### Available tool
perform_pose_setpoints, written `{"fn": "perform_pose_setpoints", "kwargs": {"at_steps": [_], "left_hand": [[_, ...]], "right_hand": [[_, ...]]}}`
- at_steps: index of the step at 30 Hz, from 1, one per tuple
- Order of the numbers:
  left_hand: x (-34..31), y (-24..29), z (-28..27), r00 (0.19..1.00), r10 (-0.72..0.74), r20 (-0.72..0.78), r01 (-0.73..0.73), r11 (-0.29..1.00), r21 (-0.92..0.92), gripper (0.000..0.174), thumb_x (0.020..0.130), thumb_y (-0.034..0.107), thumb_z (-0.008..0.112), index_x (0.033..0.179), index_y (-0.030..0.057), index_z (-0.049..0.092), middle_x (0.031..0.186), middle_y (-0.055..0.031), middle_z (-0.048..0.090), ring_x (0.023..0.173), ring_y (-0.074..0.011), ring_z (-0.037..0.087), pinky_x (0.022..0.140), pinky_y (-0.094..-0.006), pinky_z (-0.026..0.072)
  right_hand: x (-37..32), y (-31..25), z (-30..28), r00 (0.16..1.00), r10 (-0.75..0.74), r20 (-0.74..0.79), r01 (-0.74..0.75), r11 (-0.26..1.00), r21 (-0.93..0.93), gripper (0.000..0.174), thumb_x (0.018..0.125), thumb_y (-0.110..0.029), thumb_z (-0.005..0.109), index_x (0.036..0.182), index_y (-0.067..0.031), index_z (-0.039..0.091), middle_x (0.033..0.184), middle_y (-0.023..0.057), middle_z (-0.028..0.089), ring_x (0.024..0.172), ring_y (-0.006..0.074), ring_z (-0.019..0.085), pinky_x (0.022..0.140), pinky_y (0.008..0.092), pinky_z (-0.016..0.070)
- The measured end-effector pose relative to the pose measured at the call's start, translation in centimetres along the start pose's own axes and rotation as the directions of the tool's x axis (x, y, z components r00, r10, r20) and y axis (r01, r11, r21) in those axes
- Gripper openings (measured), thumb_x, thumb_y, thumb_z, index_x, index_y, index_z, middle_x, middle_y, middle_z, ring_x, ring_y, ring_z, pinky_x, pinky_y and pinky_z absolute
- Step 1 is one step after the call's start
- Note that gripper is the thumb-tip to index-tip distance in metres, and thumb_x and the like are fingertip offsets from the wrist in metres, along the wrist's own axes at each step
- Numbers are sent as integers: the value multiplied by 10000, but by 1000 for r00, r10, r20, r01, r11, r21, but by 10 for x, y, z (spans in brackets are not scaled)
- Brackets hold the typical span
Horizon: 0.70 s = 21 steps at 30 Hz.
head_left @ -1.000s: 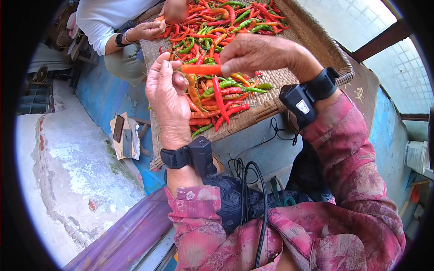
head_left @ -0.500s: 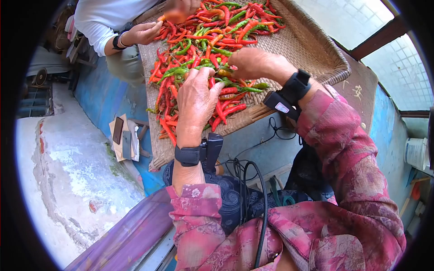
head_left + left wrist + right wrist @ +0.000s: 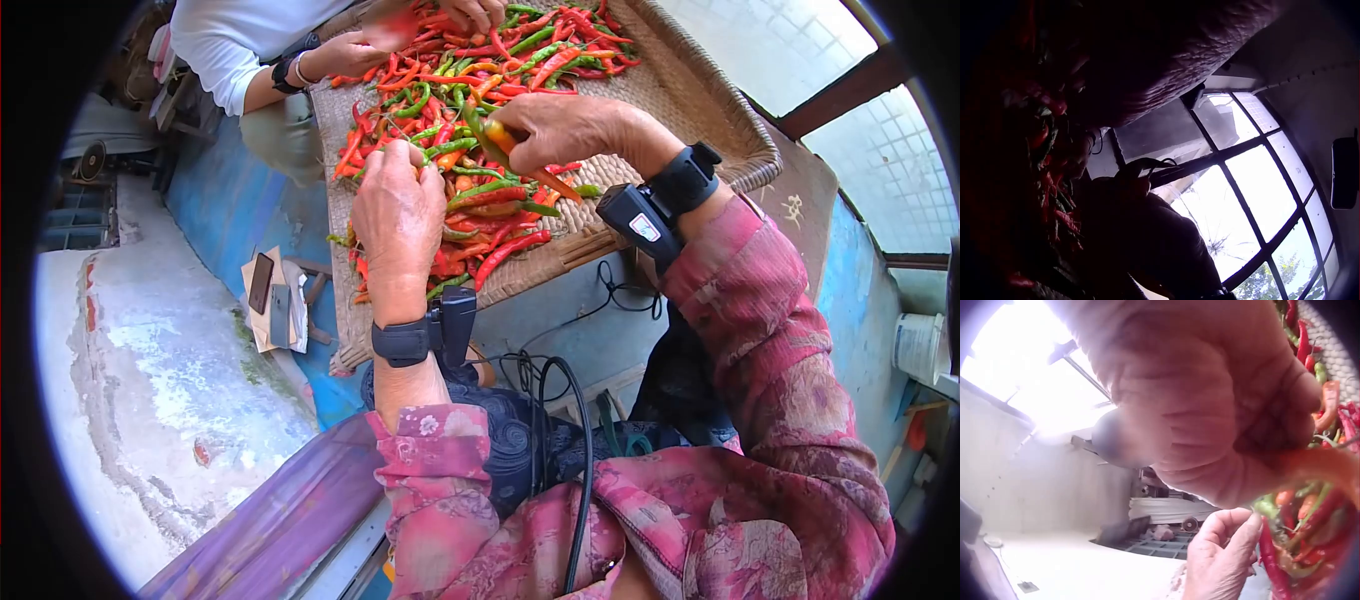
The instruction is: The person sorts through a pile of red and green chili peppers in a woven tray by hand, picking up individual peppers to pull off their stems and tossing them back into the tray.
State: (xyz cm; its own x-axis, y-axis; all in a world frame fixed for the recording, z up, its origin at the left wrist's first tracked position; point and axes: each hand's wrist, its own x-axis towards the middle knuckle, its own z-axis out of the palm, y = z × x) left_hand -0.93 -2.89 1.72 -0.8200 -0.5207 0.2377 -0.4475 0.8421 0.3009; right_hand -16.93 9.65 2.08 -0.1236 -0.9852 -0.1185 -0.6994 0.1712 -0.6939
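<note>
My right hand (image 3: 565,125) grips a few chili peppers above the pile; an orange chili pepper (image 3: 554,184) sticks out below its fingers and a green chili pepper (image 3: 473,118) on the far side. The orange one looks blurred in the right wrist view. Left of it, my left hand (image 3: 398,215) is at the pile with fingers bent. In the right wrist view its thumb and forefinger (image 3: 1249,526) pinch at the green end of a red chili pepper (image 3: 1274,559). Loose red, green and orange chili peppers (image 3: 510,255) lie around both hands on a woven tray (image 3: 690,120).
Across the tray another person's hands (image 3: 345,55) are over the far peppers. Two phones (image 3: 261,282) lie on papers on a small stand at left. Black cables (image 3: 540,375) hang between my lap and the tray's near edge. A white bucket (image 3: 918,342) stands at right.
The orange pepper held between both hands a second ago is gone from there. Both hands went down to the pile; the right now holds other peppers and the left has shifted slightly left.
</note>
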Motion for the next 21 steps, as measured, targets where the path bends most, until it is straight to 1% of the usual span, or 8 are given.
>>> {"fn": "perform_pose_setpoints", "kwargs": {"at_steps": [2, 4, 6, 7, 10, 14, 18, 21], "left_hand": [[2, 2, 4, 980, 79, -184, -124, 961, -248, 200, 828, 234, 569, 883, 42, 562, 805, -160, 574, 757, -338, 566, 682, -417, 445], [4, 8, 6, 985, 42, -167, -115, 884, -453, 267, 874, 300, 556, 903, 38, 590, 729, -101, 565, 672, -232, 562, 609, -331, 437], [0, 14, 2, 965, -20, 262, 253, 352, -901, 294, 888, 317, 551, 932, 31, 600, 699, -13, 546, 609, -96, 495, 547, -241, 396], [-1, 22, 3, 980, -29, 198, 191, 440, -877, 312, 892, 335, 552, 940, 30, 599, 707, 45, 511, 602, -13, 414, 516, -175, 341], [-2, 26, 1, 985, -94, 148, 174, 439, -881, 276, 898, 309, 547, 928, 39, 595, 708, 51, 509, 598, -7, 395, 503, -176, 331], [2, 18, 2, 980, -101, 171, 195, 314, -929, 223, 905, 256, 538, 939, 39, 575, 755, 44, 525, 604, 1, 396, 490, -174, 321], [4, 20, 5, 991, -78, 113, 132, 323, -937, 200, 884, 219, 570, 936, 26, 556, 747, 28, 524, 634, -26, 454, 544, -174, 382], [2, 21, -2, 992, -85, 91, 118, 409, -905, 202, 868, 206, 593, 932, 19, 552, 741, 14, 529, 646, -46, 480, 574, -185, 410]], "right_hand": [[-9, -9, -7, 998, 60, -12, -57, 985, 160, 268, 676, -233, 541, 778, 14, 557, 608, 74, 520, 565, 164, 500, 531, 320, 397], [-11, -11, -7, 999, 33, -22, -28, 980, 196, 274, 718, -255, 527, 763, 13, 562, 593, 26, 507, 537, 103, 470, 501, 280, 385], [-7, -9, 1, 998, -62, 28, 44, 901, 431, 246, 775, -237, 514, 765, 4, 562, 587, 13, 504, 522, 83, 458, 484, 245, 380], [-5, -9, 4, 997, -71, 28, 50, 885, 463, 273, 814, -255, 514, 814, 6, 595, 610, 52, 590, 509, 106, 543, 443, 244, 421], [-11, -16, 6, 1000, 21, -4, -16, 866, 499, 351, 880, -327, 493, 819, 2, 596, 629, 59, 613, 503, 110, 555, 425, 241, 419], [1, -6, 11, 998, 23, -64, -11, 984, 178, 508, 908, -459, 443, 780, 18, 560, 552, 77, 568, 480, 145, 536, 449, 319, 422], [-2, -13, 17, 962, -188, -199, 190, 982, -13, 491, 923, -410, 425, 819, 55, 540, 637, 178, 549, 590, 268, 567, 542, 395, 427], [0, -14, 18, 979, -117, -165, 118, 993, 1, 343, 912, -295, 452, 883, 31, 552, 692, 198, 548, 643, 311, 565, 592, 416, 430]]}}
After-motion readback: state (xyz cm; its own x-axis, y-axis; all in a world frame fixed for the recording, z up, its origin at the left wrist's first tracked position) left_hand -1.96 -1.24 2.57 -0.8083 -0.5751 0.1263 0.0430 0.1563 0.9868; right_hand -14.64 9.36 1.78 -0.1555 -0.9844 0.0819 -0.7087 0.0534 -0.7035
